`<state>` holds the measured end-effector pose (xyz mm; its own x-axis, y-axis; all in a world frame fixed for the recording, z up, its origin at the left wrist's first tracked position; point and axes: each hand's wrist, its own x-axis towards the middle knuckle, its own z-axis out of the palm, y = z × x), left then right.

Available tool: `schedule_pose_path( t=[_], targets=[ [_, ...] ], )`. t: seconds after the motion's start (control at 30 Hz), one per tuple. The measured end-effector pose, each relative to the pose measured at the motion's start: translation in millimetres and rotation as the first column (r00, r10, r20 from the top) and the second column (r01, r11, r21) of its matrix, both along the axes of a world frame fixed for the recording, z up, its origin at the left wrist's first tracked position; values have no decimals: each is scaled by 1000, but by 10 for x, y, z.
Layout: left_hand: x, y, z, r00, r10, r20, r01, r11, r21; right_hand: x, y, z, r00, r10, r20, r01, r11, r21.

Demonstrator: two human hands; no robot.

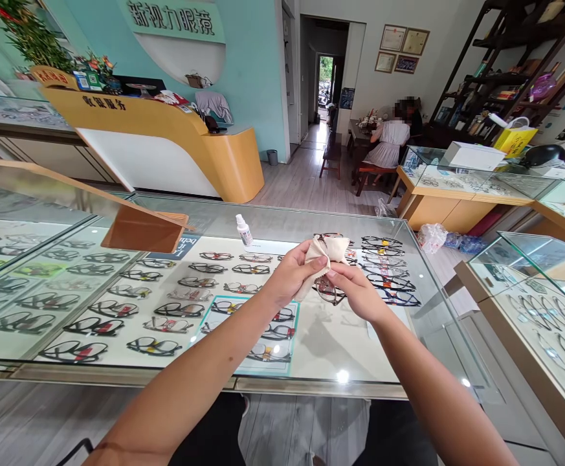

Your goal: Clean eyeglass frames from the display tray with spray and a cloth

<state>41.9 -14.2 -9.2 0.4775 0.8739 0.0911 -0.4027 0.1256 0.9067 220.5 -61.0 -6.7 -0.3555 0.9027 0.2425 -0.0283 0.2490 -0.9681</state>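
Above the glass counter, my left hand [296, 272] is closed on a cream cleaning cloth [335, 247], pinching it with the thumb on top. My right hand [357, 288] is closed at the cloth's lower right edge, its fingers on a pair of dark-rimmed eyeglasses [329, 292]. Part of the eyeglasses is wrapped in the cloth and hidden; one rim hangs out below, between the hands. Beyond my left forearm a small white spray bottle [244, 230] stands upright on the counter.
Rows of eyeglass frames [153, 346] lie inside the glass display counter [340, 388]. A brown wooden board or mirror stand [144, 230] rests on its left part. More display cases [529, 310] stand to the right. Past a yellow reception desk [238, 165], people [389, 139] sit at a table.
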Motion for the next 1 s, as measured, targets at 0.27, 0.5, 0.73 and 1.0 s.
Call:
schedule_pose_path(
  t=[0.27, 0.5, 0.73, 1.0],
  targets=[
    [21, -69, 53, 999, -19, -39, 19, 1000, 15, -27, -3, -24, 977, -209, 51, 213, 974, -81],
    [-17, 9, 34, 998, -64, -22, 64, 998, 9, -16, -9, 1, 981, -191, 43, 193, 980, -44],
    [-25, 32, -14, 997, -37, -61, 40, 998, 48, -19, -18, 17, 981, -183, 62, 187, 981, -49],
    [-29, 9, 2, 995, -11, -104, 16, 999, 41, -14, -6, 26, 976, -204, 74, 209, 976, -66]
  ],
)
